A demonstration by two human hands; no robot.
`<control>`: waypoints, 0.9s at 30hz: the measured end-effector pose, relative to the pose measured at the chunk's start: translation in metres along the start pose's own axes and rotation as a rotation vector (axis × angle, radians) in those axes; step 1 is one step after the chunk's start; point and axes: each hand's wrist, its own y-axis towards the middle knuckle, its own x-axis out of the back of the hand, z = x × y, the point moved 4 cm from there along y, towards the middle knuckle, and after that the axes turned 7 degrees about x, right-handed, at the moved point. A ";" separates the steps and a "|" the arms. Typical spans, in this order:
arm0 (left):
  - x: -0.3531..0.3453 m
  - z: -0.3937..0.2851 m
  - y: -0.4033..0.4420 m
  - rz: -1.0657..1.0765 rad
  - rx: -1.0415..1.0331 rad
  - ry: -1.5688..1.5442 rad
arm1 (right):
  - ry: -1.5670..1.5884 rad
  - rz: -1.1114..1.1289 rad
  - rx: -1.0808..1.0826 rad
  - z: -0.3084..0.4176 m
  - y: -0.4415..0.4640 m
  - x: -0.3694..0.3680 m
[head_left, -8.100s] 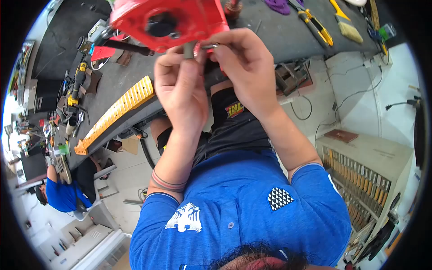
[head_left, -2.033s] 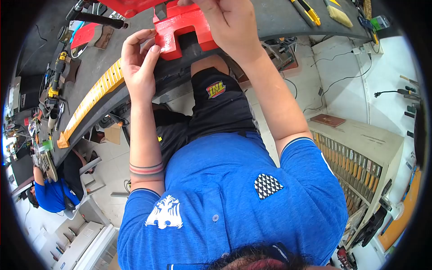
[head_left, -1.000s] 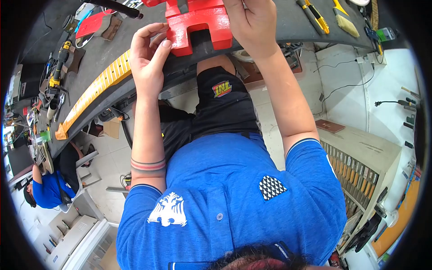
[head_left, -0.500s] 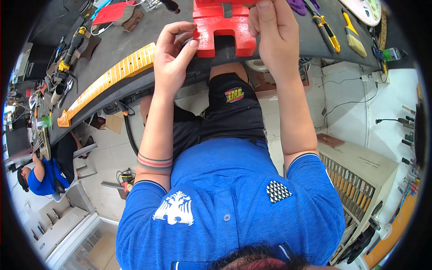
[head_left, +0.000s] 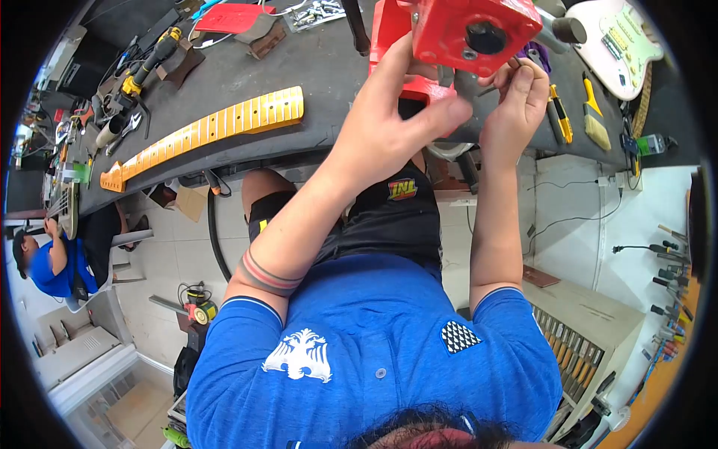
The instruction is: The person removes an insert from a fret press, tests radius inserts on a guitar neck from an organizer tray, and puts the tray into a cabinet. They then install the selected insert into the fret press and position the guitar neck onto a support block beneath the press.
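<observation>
A red bench vise [head_left: 479, 30] stands at the bench's front edge, its block-like jaw face with a dark round hole turned towards me. My left hand [head_left: 393, 123] reaches against the underside of the vise. Its index finger lies along the red metal and its thumb sticks out to the right, apart from the fingers; the other fingertips are partly hidden. Just right of the vise, my right hand [head_left: 516, 108] is closed in a pinch near the jaw's lower corner. A small, thin, dark piece shows at its fingertips, too small to name.
A guitar neck [head_left: 217, 127] lies along the bench's front edge at left, with a yellow drill [head_left: 146, 67] beyond it. To the right are a yellow-handled knife [head_left: 559, 116], a brush [head_left: 594, 123] and a white guitar body [head_left: 617, 45]. A co-worker [head_left: 56, 262] sits far left.
The vise has turned and shifted right in view, showing its jaw face. My left hand has moved right, beneath it. My right hand has come down and right, to beside the jaw.
</observation>
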 end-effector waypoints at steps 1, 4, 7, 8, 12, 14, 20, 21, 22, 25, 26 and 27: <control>-0.003 0.001 0.004 0.010 0.089 -0.152 | -0.078 0.049 -0.040 -0.008 0.005 0.008; -0.004 -0.009 0.015 0.098 0.110 -0.300 | -0.191 0.137 -0.172 -0.045 0.012 0.039; 0.002 0.004 0.023 0.150 -0.049 -0.251 | -0.054 0.011 -0.286 -0.062 0.017 0.063; 0.003 0.004 0.023 0.154 -0.091 -0.222 | 0.028 -0.043 -0.342 -0.064 0.016 0.066; 0.002 0.008 0.024 0.125 -0.058 -0.215 | -0.001 0.008 -0.364 -0.065 0.013 0.062; 0.006 0.012 0.021 0.099 0.028 -0.144 | -0.022 0.067 -0.342 -0.062 0.009 0.057; 0.004 0.012 0.022 0.089 -0.178 -0.113 | -0.121 0.148 -0.332 -0.014 -0.004 0.025; 0.002 0.014 0.022 0.072 -0.197 -0.145 | -0.114 0.152 -0.359 0.008 -0.008 0.010; 0.003 0.016 0.022 0.074 -0.145 -0.132 | -0.102 0.168 -0.368 0.025 -0.011 0.000; 0.008 0.022 0.023 0.086 -0.108 -0.107 | -0.094 0.235 -0.332 0.050 -0.012 -0.019; 0.009 0.024 0.024 0.086 -0.131 -0.106 | -0.094 0.258 -0.315 0.048 -0.012 -0.021; 0.008 0.026 0.024 0.095 -0.141 -0.108 | -0.094 0.283 -0.300 0.050 -0.013 -0.023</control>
